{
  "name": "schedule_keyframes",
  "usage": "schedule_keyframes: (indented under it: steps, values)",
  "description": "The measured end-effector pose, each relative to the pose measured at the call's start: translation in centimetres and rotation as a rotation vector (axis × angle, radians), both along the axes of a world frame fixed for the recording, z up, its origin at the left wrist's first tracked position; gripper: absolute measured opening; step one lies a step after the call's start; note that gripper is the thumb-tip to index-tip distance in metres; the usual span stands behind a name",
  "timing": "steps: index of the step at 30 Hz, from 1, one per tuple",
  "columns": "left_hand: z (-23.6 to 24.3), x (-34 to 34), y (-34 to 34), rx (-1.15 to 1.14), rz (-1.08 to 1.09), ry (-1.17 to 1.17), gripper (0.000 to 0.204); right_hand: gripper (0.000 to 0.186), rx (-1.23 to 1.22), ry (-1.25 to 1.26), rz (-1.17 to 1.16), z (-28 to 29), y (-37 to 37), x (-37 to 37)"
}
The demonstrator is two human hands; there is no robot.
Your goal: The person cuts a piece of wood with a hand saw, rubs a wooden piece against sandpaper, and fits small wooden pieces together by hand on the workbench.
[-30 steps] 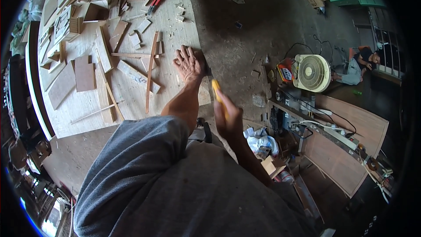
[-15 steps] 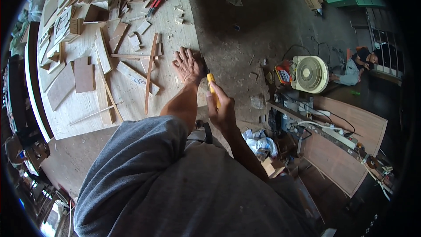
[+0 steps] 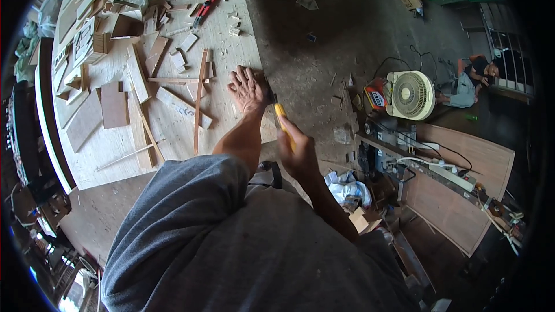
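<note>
My left hand lies palm down at the right edge of the wooden worktable, its fingers stretched and spread. Beside it at the edge is a small dark brown piece, partly hidden by the hand. My right hand, just off the table's edge, is closed around a yellow-handled tool. The tool's dark, narrow end points up to the table edge by my left wrist; its exact kind cannot be made out.
Wood strips, boards and offcuts cover the table, with a red-handled tool farther back. Right of it are a fan, a seated person, a power strip and a white plastic bag below.
My right hand and the yellow-handled tool have shifted slightly down and right, away from the table edge. My left hand stays pressed in place. The whole view has moved a little.
</note>
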State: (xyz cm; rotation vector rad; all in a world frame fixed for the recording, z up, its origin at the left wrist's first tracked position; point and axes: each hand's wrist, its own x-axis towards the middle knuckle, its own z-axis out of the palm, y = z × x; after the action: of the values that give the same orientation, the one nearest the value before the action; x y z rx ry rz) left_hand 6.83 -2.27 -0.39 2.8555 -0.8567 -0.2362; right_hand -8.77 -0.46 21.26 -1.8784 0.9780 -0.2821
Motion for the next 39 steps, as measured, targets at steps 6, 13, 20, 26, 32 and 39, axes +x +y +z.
schedule_keyframes:
  steps: [6,13,20,26,32,39]
  values:
    - [2.8,1.0,-0.1,0.102,0.025,0.234,0.057,0.037,0.089,0.021,0.020,5.5,0.1,-0.4]
    - [1.0,0.7,0.3,0.061,0.055,0.216,0.056,0.036,0.034,-0.013,0.050,4.3,-1.1,0.9]
    - [-0.3,0.2,0.0,-0.008,0.017,0.091,0.053,0.041,0.025,-0.049,-0.023,3.1,-1.0,1.1]
    - [0.6,0.6,-0.5,0.002,0.025,0.084,0.049,0.042,-0.068,-0.027,0.005,-0.5,-1.0,1.4]
    - [1.3,1.0,0.1,0.037,0.016,0.060,0.049,0.041,-0.002,0.027,0.034,4.6,0.0,0.7]
    - [0.1,0.5,-0.1,0.075,-0.013,0.087,0.061,0.039,0.034,0.005,-0.022,0.8,-0.3,0.4]
